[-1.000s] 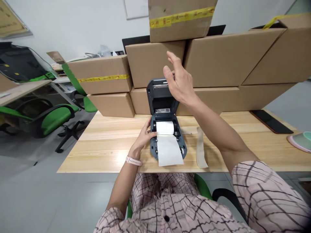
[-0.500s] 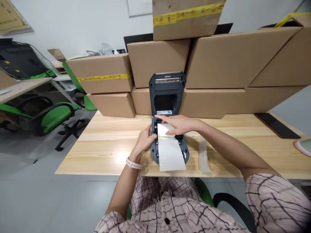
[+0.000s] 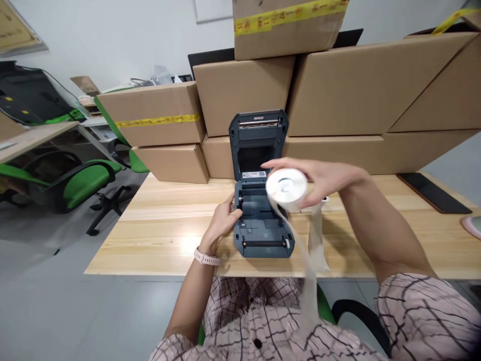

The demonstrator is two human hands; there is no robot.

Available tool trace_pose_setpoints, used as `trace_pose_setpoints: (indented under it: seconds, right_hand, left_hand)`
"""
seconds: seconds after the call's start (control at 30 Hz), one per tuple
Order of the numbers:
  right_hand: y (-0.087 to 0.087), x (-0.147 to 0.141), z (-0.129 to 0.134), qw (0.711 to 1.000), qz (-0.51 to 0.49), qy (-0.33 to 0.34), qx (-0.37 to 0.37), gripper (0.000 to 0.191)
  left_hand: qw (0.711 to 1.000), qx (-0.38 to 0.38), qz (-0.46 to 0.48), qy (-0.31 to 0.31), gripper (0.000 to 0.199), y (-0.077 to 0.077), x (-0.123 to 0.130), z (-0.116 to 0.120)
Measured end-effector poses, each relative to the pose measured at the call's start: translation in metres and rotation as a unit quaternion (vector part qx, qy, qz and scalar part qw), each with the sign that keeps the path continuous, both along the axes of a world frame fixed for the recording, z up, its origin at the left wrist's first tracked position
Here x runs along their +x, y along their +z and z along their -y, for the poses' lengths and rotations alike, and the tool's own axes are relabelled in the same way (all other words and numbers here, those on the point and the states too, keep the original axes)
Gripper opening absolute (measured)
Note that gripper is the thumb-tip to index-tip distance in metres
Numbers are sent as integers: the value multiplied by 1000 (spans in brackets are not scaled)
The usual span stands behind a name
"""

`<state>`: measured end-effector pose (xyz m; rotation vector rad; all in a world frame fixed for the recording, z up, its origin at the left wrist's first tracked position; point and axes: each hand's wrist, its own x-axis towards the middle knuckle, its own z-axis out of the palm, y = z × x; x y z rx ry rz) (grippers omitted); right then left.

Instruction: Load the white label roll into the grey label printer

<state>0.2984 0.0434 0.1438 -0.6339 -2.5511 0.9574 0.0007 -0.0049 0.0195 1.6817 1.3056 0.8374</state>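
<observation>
A dark grey label printer [image 3: 263,228] stands on the desk with its lid [image 3: 258,143] raised and its inside bare. My left hand [image 3: 225,218] grips the printer's left edge, thumb at the rim. In my right hand [image 3: 319,178] is a white label roll [image 3: 287,188], tilted above the printer's right side with its round end towards me. A loose strip [image 3: 306,271] trails from this roll past the desk's front edge, blurred. Behind my right wrist another label strip [image 3: 317,240] lies on the desk; what it comes from is mostly hidden.
Stacked cardboard boxes [image 3: 338,95] line the back of the wooden desk [image 3: 158,225]. At the right lies a dark phone-like slab [image 3: 432,193], near a pink-rimmed object [image 3: 472,225] at the picture's edge. A green chair [image 3: 92,183] stands to the left.
My right hand has lifted the label roll out of the printer, up and to the right, and its strip now hangs loose. My left hand has stayed at the printer's left edge.
</observation>
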Motion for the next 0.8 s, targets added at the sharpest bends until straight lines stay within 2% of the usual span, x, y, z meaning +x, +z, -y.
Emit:
trace_pose_setpoints:
  seconds: [0.07, 0.13, 0.23, 0.33, 0.5, 0.63, 0.7, 0.8]
  right_hand:
    - [0, 32, 3, 995, -64, -62, -41, 105]
    - [-13, 58, 2, 980, -118, -119, -107, 99]
    - [-43, 79, -7, 951, -144, -194, -192, 89]
    - [-75, 82, -23, 934, -131, -242, -230, 95]
    - [-110, 66, -45, 920, -123, -244, -281, 103]
    - [-123, 54, -54, 915, -108, -234, -309, 106]
    - [-124, 58, -52, 917, -113, -228, -307, 105]
    - [-126, 87, -36, 904, -180, -245, -301, 96]
  left_hand:
    - [1000, 1, -1, -1, 63, 0, 0, 0]
    - [1000, 5, 5, -4, 66, -1, 0, 0]
    - [1000, 5, 20, -5, 70, -4, -1, -1]
    - [1000, 0, 27, -2, 73, -8, -2, -2]
    - [999, -4, 35, 3, 76, -13, -2, -4]
    - [999, -1, 47, 6, 75, -15, -2, -4]
    - [999, 0, 49, 6, 73, -15, -2, -4]
    - [999, -3, 42, 6, 72, -14, -2, -3]
